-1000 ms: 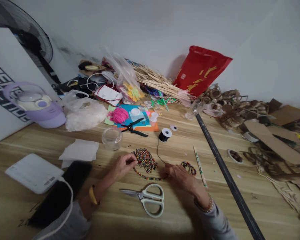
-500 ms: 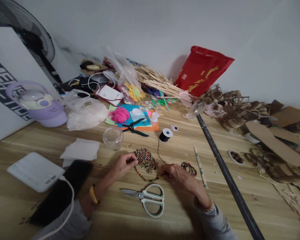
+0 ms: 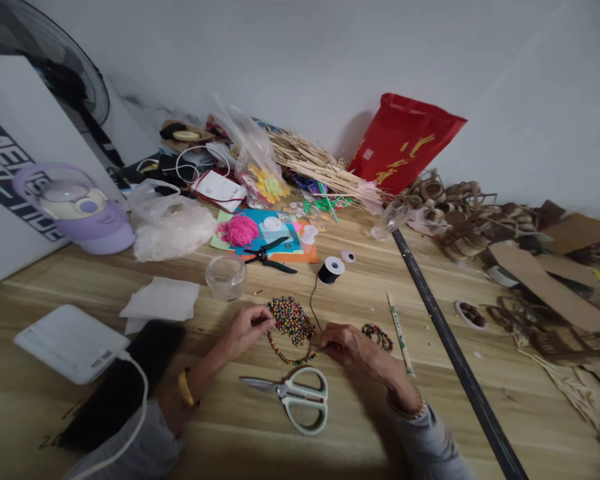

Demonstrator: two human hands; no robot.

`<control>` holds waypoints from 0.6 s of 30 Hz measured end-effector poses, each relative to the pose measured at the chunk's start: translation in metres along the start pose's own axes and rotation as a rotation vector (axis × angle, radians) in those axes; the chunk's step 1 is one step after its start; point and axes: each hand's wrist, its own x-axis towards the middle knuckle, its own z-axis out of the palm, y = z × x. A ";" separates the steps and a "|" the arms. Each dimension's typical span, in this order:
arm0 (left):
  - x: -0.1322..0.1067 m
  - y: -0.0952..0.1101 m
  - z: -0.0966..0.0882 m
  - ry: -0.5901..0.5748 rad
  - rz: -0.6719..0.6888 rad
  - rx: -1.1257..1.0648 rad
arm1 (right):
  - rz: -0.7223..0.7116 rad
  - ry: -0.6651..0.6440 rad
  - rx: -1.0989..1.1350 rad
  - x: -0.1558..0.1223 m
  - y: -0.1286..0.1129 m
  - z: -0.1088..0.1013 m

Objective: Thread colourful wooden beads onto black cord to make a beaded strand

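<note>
A string of small coloured beads hangs in a curve between my two hands, below a pile of loose beads. My left hand pinches the strand's left end at the pile's edge. My right hand is closed on the other end, where black cord runs up to a spool. Scissors with pale handles lie just below the strand. A coiled beaded bracelet rests behind my right hand. The fingertips' exact hold on the cord is too small to see.
A clear jar and black-handled pliers stand and lie beyond the pile. Pink yarn sits on coloured paper. A white power bank lies left, its cable crossing my left forearm. A dark strip runs along the right.
My right hand has shifted slightly left and up, drawing its end of the bead strand and the cord with it. My left hand stays nearly still.
</note>
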 end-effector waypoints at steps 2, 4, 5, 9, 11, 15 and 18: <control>0.000 -0.002 0.000 0.000 -0.005 -0.013 | -0.007 0.003 0.032 0.001 -0.002 -0.003; 0.001 -0.005 -0.001 0.004 -0.004 -0.028 | -0.008 0.009 0.060 0.000 -0.003 -0.006; 0.002 -0.007 -0.001 0.007 -0.003 -0.034 | -0.007 0.014 0.075 0.000 -0.003 -0.007; 0.004 -0.013 -0.002 0.022 -0.027 -0.071 | -0.005 0.022 0.149 -0.002 -0.004 -0.011; 0.004 -0.014 -0.001 0.025 -0.059 -0.117 | 0.010 0.018 0.192 -0.002 -0.003 -0.012; 0.004 -0.015 0.000 0.019 -0.121 -0.186 | 0.030 0.018 0.251 -0.003 -0.001 -0.012; 0.003 -0.014 0.000 0.010 -0.123 -0.196 | 0.047 0.023 0.254 -0.003 -0.001 -0.012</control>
